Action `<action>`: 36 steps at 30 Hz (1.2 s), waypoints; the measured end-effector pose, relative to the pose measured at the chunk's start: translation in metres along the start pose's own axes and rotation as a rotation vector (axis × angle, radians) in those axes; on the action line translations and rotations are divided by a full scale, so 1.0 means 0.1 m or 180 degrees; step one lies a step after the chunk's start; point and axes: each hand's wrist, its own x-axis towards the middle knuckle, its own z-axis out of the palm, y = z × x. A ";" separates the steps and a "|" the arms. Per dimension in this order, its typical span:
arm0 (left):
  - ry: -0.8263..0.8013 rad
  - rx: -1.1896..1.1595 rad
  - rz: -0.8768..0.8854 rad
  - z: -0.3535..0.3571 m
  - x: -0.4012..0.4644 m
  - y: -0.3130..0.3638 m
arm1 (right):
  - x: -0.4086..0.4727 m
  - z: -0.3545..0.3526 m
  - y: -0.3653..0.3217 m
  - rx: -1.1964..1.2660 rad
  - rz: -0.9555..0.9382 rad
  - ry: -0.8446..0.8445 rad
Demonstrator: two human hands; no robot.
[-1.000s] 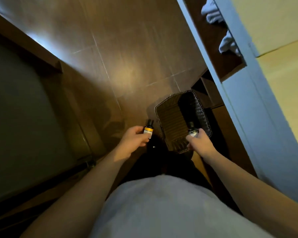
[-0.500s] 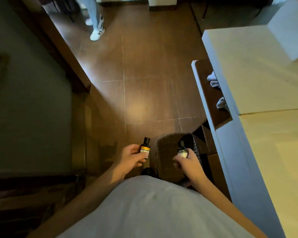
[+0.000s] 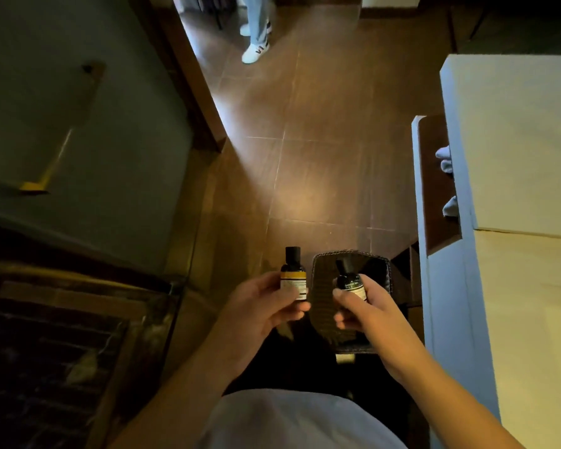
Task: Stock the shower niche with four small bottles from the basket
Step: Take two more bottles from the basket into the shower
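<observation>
Two small dark bottles are lifted above the wicker basket (image 3: 319, 280): the left hand (image 3: 259, 306) grips the orange-banded bottle (image 3: 292, 273), the right hand (image 3: 366, 311) the pale-labelled bottle (image 3: 348, 280). Carrying step; the niche is probably out of view, so next comes turning toward it.

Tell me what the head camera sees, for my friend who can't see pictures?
Two bare hands each hold up a small dark bottle: the left hand has the yellow-banded bottle, the right hand the pale-labelled bottle. Below them a dark woven basket sits on the brown tile floor, beside a pale counter.
</observation>
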 end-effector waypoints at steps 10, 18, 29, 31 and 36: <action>0.0874 0.0171 0.0743 -0.20 -0.78 0.17 | -0.29 0.49 -0.47 -0.0411 -0.0436 -0.0466; 0.1274 -0.0117 0.1149 -0.98 -1.32 0.37 | -0.29 1.45 -0.77 -0.0563 -0.0771 -0.0931; 0.2395 -0.0795 0.1375 -2.34 -2.08 0.34 | -0.21 3.35 -0.89 -0.1031 -0.1110 -0.1958; 0.2481 -0.0911 0.1374 -2.53 -2.21 0.31 | -0.22 3.63 -0.86 -0.1206 -0.1116 -0.2052; 0.2681 -0.0892 0.1521 -2.86 -2.49 0.22 | -0.28 4.13 -0.78 -0.1285 -0.1013 -0.2486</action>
